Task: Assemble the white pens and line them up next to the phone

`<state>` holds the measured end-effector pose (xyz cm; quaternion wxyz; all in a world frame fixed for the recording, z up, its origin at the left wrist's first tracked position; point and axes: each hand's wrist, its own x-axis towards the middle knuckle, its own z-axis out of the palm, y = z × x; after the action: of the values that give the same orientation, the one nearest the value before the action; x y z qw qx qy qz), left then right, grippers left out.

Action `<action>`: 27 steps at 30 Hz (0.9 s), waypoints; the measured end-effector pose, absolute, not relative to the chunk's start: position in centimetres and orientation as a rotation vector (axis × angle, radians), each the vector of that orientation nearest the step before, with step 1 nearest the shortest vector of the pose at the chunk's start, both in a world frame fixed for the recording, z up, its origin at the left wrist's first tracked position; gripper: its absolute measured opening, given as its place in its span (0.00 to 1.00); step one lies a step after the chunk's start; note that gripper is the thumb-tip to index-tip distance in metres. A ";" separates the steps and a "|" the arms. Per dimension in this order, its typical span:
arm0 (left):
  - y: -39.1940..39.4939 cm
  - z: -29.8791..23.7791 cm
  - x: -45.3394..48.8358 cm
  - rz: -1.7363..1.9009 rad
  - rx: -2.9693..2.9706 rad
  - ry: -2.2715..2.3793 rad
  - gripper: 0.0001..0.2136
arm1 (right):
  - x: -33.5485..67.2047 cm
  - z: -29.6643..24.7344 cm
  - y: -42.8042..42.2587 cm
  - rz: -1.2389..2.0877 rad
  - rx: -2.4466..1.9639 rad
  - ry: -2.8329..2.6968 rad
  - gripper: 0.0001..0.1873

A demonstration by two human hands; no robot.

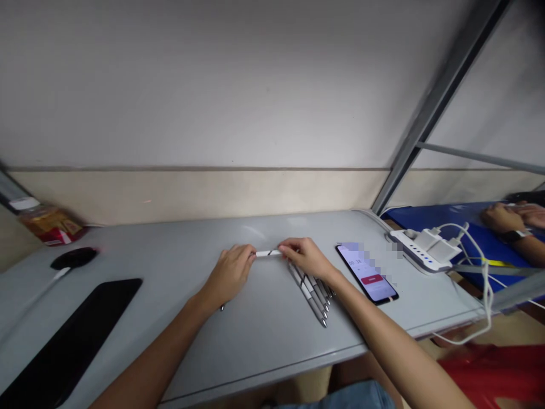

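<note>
My left hand (231,271) and my right hand (303,257) meet over the middle of the grey table (179,272), each with its fingers closed on one end of a white pen (268,253) held level between them. Something thin and dark pokes out below my left hand, too small to name. Just under my right hand lies a row of several silver-and-white pens (314,292), side by side, slanting toward the table's front edge.
A phone (367,272) with its screen lit lies right of the pens. A white power strip (426,248) with chargers and cables sits at the table's right end. A black keyboard (68,341), a black mouse (73,258) and a snack packet (50,225) are left. Another person's hands (513,218) rest on a blue surface far right.
</note>
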<state>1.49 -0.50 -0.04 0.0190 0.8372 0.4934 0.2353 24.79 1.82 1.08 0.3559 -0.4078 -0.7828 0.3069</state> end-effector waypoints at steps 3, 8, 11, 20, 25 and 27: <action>-0.4 -0.1 1.4 0.717 2.620 1.549 0.14 | 24.7 1.1 1.7 0.675 -0.998 -2.091 0.07; -0.1 -0.2 1.1 0.767 2.528 1.523 0.16 | 25.1 0.9 2.1 0.466 -0.915 -2.109 0.11; -0.1 0.0 1.0 0.796 2.503 1.481 0.15 | 25.7 0.8 2.5 0.369 -0.946 -2.142 0.12; 0.3 -0.2 0.2 0.786 2.517 1.578 0.15 | 27.8 0.4 3.9 0.199 -1.087 -2.154 0.12; 0.2 -0.3 0.4 0.738 2.555 1.554 0.13 | 27.2 0.3 3.8 0.250 -0.961 -2.171 0.11; 0.0 -0.3 0.7 0.732 2.553 1.527 0.13 | 26.7 0.4 3.4 0.284 -0.912 -2.183 0.11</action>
<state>0.68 0.00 -0.28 0.0391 0.8328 0.4980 0.2388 26.72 3.44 0.41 0.3704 -0.3556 -0.8510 0.1107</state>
